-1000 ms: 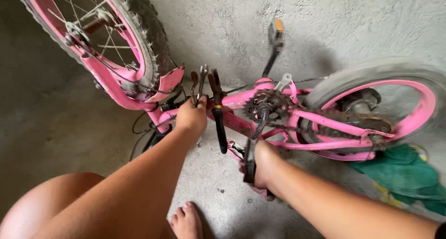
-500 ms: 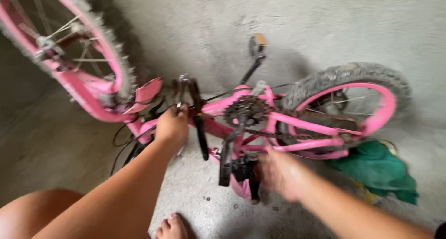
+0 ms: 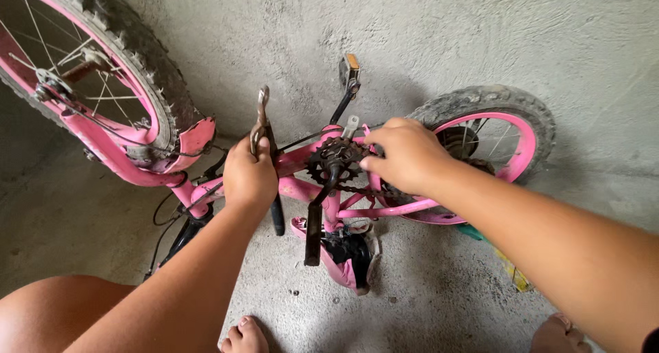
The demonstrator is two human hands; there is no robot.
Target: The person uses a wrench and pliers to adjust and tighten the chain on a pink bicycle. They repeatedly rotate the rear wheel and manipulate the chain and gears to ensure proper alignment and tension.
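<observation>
The left hand [image 3: 250, 178] is clamped around the black handles of a pair of pliers [image 3: 263, 130], whose metal jaws stick up and away toward the far wall [image 3: 480, 30]; 1 second ago it gripped the same tool in much the same spot, so that hold has not changed. The right hand [image 3: 406, 154] is what has moved: 1 second ago it was low and near, by the saddle [image 3: 347, 260] resting on the floor [image 3: 425, 305], and half a second ago it was rising; now it sits higher and farther, fingers curled and pinched together at the right edge of the toothed chain wheel [image 3: 336, 157], seemingly on the chain or the pink frame tube right there, though the fingers hide exactly what they grip. The work has therefore shifted from the saddle end up to the drive parts. The pink bicycle [image 3: 302, 157] stands upside down against the wall, chain wheel in the middle between the 2 hands. A black crank arm [image 3: 317, 216] hangs down from the wheel toward the near side, and the other crank rises to a pedal [image 3: 350, 68] with an orange reflector. The front wheel [image 3: 89, 72] fills the far left, the smaller rear wheel [image 3: 494, 120] sits right of the right hand. A green cloth [image 3: 473, 233] peeks out below the right forearm, and bare toes show at the near edge.
</observation>
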